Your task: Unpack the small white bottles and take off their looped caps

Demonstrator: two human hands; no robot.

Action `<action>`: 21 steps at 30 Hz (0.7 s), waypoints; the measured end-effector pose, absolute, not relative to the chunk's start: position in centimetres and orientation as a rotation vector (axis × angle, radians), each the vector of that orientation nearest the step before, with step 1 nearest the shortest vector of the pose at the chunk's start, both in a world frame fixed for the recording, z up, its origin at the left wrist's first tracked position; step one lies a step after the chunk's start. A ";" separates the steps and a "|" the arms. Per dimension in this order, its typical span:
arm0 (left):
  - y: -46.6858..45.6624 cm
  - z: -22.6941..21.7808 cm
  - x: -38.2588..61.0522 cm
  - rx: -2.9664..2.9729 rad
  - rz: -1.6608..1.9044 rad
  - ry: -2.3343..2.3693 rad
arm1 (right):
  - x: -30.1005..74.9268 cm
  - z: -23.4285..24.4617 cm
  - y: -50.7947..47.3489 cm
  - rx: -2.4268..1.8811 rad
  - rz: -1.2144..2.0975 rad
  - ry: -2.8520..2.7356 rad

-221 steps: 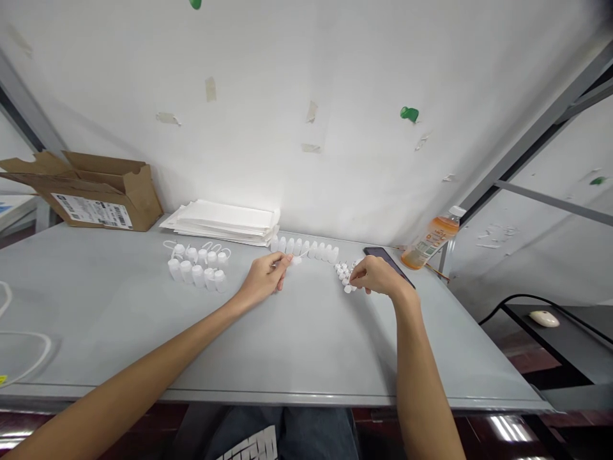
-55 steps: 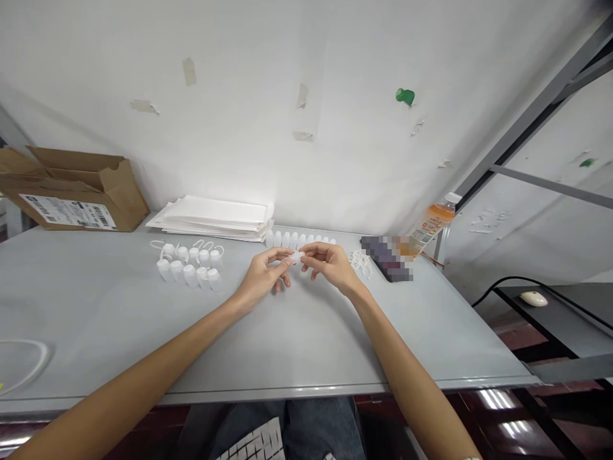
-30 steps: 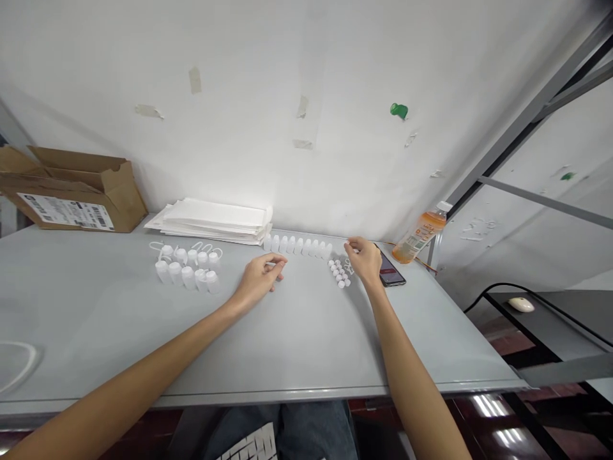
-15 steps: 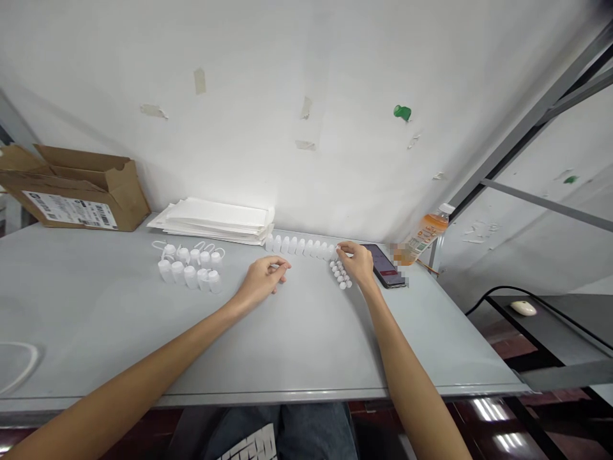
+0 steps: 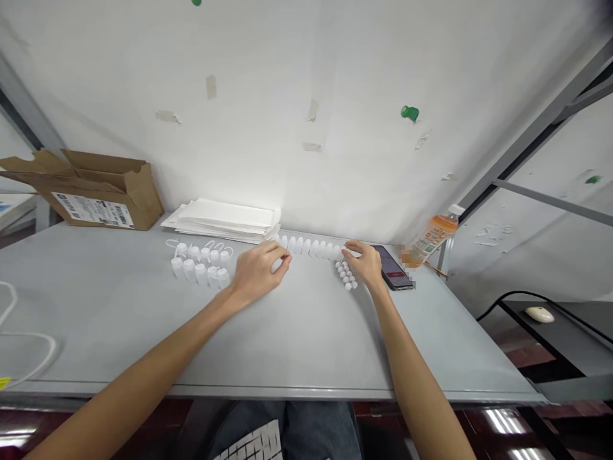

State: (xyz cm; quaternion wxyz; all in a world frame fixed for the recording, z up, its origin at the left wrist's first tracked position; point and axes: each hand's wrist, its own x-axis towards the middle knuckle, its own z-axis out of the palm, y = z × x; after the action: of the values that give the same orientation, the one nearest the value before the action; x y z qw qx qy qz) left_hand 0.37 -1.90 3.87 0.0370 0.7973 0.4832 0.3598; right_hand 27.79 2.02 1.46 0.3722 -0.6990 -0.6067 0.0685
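A row of small white bottles point(image 5: 313, 248) stands along the back of the table. My left hand point(image 5: 261, 268) is beside the row's left end, with thumb and forefinger drawn together; whether anything is between them is hidden. At the right end, my right hand point(image 5: 364, 260) has its thumb and forefinger closed about the last bottle point(image 5: 338, 253). Small white caps point(image 5: 347, 276) lie in a cluster just below the right fingers. Left of my left hand, several capped white bottles point(image 5: 201, 273) stand in rows, the back ones with looped white strips.
An open cardboard box point(image 5: 96, 191) and a stack of white sheets point(image 5: 225, 218) are at the back left. Right of my right hand lie a phone point(image 5: 393, 268) and an orange drink bottle point(image 5: 433, 236). A white cable point(image 5: 43, 364) crosses the table's left edge.
My left hand has moved up and slightly left, closer to the row's left end. My right hand stays at the right end. The whole view has shifted slightly.
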 end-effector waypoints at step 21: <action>-1.1 9.6 -11.9 2.309 0.391 1.608 | 28.1 2.6 1.5 -1.829 -0.038 -1.523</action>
State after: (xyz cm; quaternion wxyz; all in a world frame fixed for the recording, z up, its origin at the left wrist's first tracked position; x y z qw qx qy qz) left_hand -11.86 -1.13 9.65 0.1500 0.8036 0.5596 0.1362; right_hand 28.10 1.53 2.59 0.3716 -0.7135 -0.5939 -0.0149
